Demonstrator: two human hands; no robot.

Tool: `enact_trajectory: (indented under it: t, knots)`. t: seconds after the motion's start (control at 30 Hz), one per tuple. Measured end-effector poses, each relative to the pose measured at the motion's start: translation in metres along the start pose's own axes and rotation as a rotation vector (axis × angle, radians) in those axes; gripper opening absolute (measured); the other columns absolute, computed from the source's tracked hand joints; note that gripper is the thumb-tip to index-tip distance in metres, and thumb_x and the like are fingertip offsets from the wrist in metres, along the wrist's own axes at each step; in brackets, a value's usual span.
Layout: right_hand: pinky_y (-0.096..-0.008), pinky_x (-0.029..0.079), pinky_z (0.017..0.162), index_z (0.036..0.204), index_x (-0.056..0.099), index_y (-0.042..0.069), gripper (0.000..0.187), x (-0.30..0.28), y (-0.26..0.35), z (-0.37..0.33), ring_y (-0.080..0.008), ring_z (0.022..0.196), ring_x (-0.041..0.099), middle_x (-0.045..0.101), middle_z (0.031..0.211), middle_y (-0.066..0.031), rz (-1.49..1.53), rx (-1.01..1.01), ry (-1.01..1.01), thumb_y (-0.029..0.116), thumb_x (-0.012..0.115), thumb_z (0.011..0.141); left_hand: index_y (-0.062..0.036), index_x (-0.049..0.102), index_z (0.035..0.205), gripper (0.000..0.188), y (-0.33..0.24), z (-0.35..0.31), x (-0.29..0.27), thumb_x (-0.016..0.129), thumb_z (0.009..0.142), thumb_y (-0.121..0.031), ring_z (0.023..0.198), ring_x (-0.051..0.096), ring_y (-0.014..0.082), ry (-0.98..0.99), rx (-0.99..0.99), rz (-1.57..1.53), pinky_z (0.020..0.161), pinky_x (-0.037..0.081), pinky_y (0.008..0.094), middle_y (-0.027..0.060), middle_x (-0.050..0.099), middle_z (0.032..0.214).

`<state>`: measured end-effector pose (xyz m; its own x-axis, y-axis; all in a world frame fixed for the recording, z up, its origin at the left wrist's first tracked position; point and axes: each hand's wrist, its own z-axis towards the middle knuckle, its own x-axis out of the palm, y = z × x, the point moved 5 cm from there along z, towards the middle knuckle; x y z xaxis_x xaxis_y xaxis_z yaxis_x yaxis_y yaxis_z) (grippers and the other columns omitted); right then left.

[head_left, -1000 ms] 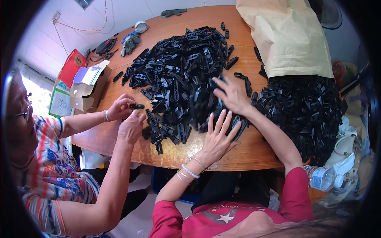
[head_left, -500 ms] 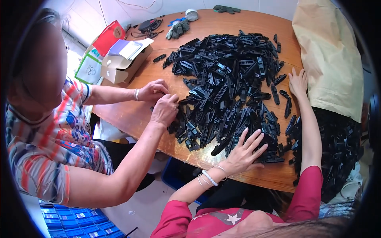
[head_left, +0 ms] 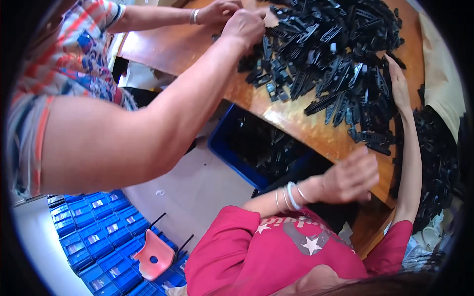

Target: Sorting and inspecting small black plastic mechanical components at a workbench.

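Observation:
A heap of black plastic parts (head_left: 316, 54), many of them long with ladder-like slots, lies on the wooden table. My left hand (head_left: 351, 177) is off the heap, in front of the table edge; its fingers are smeared by motion, and no object shows in it. My right hand (head_left: 398, 81) is stretched out on edge along the heap's right side, fingers straight, touching the outer parts. It grips nothing that I can see.
A co-worker's hands (head_left: 242, 24) are together at the heap's left. Below the table edge stands a blue bin (head_left: 232, 148) with black parts. Right of the table is a tan sack (head_left: 442, 74) beside more black parts (head_left: 432, 163). Blue crates (head_left: 98, 237) and a pink stool (head_left: 154, 256) stand lower left.
The view has tilted down. My left hand has come off the heap toward me; my right hand has gone from beside the sack to the heap's right edge.

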<state>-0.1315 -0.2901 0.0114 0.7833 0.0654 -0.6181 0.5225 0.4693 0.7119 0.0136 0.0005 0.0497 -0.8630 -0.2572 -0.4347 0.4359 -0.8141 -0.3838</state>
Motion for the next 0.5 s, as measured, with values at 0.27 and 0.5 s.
enact_trajectory:
  t: [0.27, 0.5]
  knots:
    - [-0.0325, 0.024, 0.114, 0.145, 0.039, 0.006, 0.059, 0.008, 0.049, -0.027, -0.0234, 0.139, 0.034, 0.040, 0.148, -0.0125, -0.015, 0.052, 0.097, 0.046, 0.035, 0.102, -0.0013, 0.062, 0.092, 0.029, -0.008, -0.134, -0.037, 0.074, 0.076, -0.023, 0.087, 0.058, 0.0316, 0.143, -0.422, -0.163, 0.077, 0.049, 0.0408, 0.0130, 0.056, 0.087]
    - [-0.0353, 0.024, 0.113, 0.141, 0.042, -0.002, 0.055, -0.035, 0.155, -0.141, -0.0239, 0.134, 0.041, 0.047, 0.142, -0.0146, -0.120, 0.144, -0.336, 0.038, 0.028, 0.105, -0.0039, 0.068, 0.095, 0.016, 0.171, -0.361, 0.015, 0.063, 0.082, -0.012, 0.094, 0.063, 0.0388, 0.525, -1.396, 0.186, 0.084, 0.050, 0.0462, 0.0216, 0.065, 0.103]
